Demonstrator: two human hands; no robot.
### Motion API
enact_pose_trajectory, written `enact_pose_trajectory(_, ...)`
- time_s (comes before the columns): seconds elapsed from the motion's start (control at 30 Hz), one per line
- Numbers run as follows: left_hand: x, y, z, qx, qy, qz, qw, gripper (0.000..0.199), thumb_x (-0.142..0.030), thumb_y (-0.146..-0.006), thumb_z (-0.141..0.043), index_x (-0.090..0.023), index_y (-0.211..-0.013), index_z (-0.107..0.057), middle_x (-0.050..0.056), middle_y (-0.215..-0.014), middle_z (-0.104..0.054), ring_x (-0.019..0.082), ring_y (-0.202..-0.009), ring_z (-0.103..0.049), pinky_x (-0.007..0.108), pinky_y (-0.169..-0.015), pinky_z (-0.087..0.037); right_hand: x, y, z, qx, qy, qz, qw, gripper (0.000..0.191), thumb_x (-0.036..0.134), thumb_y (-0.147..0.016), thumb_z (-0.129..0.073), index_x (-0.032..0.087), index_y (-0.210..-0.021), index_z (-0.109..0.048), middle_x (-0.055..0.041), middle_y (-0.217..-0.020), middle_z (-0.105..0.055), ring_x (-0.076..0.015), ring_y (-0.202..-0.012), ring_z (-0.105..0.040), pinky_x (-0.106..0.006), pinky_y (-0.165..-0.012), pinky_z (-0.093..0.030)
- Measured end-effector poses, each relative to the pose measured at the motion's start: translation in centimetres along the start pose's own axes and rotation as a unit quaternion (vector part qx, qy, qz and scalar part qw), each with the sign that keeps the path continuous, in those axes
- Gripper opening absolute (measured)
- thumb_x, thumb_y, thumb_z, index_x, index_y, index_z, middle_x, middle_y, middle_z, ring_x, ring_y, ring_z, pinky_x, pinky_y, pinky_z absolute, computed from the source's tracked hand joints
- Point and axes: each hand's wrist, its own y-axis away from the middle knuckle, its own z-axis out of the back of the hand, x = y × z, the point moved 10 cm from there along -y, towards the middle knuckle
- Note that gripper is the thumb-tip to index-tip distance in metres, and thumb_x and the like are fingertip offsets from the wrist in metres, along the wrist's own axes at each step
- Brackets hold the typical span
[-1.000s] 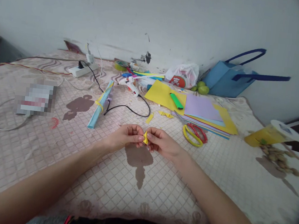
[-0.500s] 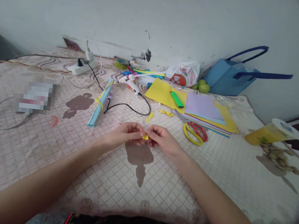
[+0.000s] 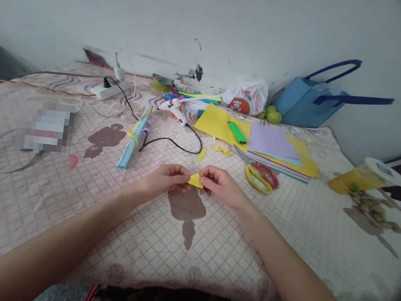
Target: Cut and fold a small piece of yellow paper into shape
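Note:
Between my two hands is a small piece of yellow paper, apparently folded, held above a brown print on the tablecloth. My left hand pinches its left end between thumb and fingers. At the right end, my right hand grips it the same way. Just beyond my fingers lie a yellow paper strip and some folded yellow scraps. Scissors with red and yellow handles rest to the right of my right hand.
A rolled blue paper and a white glue gun with a black cord lie beyond my hands. A green cutter sits on coloured sheets. Leftward are a power strip and a blurred-out device. A tilted drink cup is far right.
My hands have drawn slightly apart, and more of the yellow paper now shows between my fingertips. Things on the table have stayed in place.

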Motion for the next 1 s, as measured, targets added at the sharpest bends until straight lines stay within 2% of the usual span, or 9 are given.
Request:
enact_pose_trajectory(0.17,-0.3,0.2,-0.3,-0.012,-0.046,-0.006,0.999,0.029,-0.029,-0.071,-0.074,-0.012,-0.089,-0.060,0.005,-0.079,-0.069,0.011,-0.072,-0.063,0.024,-0.071,-0.047,0.1,0.1,-0.4,0.003,-0.009,0.000,1.000,0.022,0.038,-0.080,-0.061,0.018,-0.077,-0.053,0.0017,-0.069,-0.055,-0.0087,-0.057,-0.052,-0.023,-0.053,-0.041)
enact_pose_trajectory(0.27,-0.6,0.4,-0.5,-0.025,-0.083,-0.017,0.996,0.026,-0.028,-0.071,-0.074,-0.012,-0.087,-0.060,0.003,-0.074,-0.068,0.010,-0.066,-0.060,0.023,-0.065,-0.045,0.2,0.1,-0.8,0.010,-0.012,0.001,1.000,0.024,0.041,-0.079,-0.062,0.018,-0.077,-0.053,0.0014,-0.070,-0.056,-0.0089,-0.058,-0.052,-0.023,-0.054,-0.041)
enact_pose_trajectory(0.53,-0.7,0.4,-0.1,-0.056,-0.040,-0.039,0.997,0.024,-0.028,-0.070,-0.074,-0.013,-0.081,-0.059,0.001,-0.067,-0.064,0.009,-0.060,-0.057,0.022,-0.060,-0.042,0.6,0.3,-0.4,-0.011,-0.021,0.003,1.000,0.036,0.054,-0.084,-0.053,0.019,-0.078,-0.054,0.0005,-0.064,-0.056,-0.0101,-0.057,-0.052,-0.023,-0.051,-0.041)
enact_pose_trajectory(0.67,-0.9,0.5,0.0,-0.067,-0.045,-0.047,0.996,0.024,-0.027,-0.069,-0.074,-0.013,-0.081,-0.059,0.001,-0.067,-0.064,0.010,-0.062,-0.058,0.023,-0.063,-0.044,0.2,0.3,-0.7,-0.008,-0.014,-0.016,1.000,0.031,0.046,-0.077,-0.065,0.018,-0.075,-0.053,0.0017,-0.066,-0.056,-0.0093,-0.057,-0.052,-0.023,-0.051,-0.039)
enact_pose_trajectory(0.83,-0.7,0.4,-0.3,-0.053,-0.076,-0.042,0.995,0.027,-0.034,-0.071,-0.073,-0.013,-0.082,-0.059,0.002,-0.069,-0.065,0.010,-0.062,-0.058,0.023,-0.062,-0.044,-0.3,0.1,-1.2,0.005,-0.018,-0.009,1.000,0.025,0.040,-0.079,-0.063,0.019,-0.075,-0.051,0.0025,-0.064,-0.056,-0.0091,-0.056,-0.052,-0.024,-0.054,-0.040)
enact_pose_trajectory(1.0,-1.0,0.6,-0.1,-0.064,-0.097,-0.053,0.992,0.029,-0.041,-0.073,-0.070,-0.014,-0.075,-0.058,0.001,-0.065,-0.064,0.011,-0.060,-0.057,0.024,-0.061,-0.044,-0.6,0.1,-1.6,0.031,-0.025,-0.008,0.999,0.025,0.041,-0.080,-0.062,0.019,-0.076,-0.052,0.0025,-0.066,-0.057,-0.0091,-0.057,-0.052,-0.023,-0.054,-0.039)
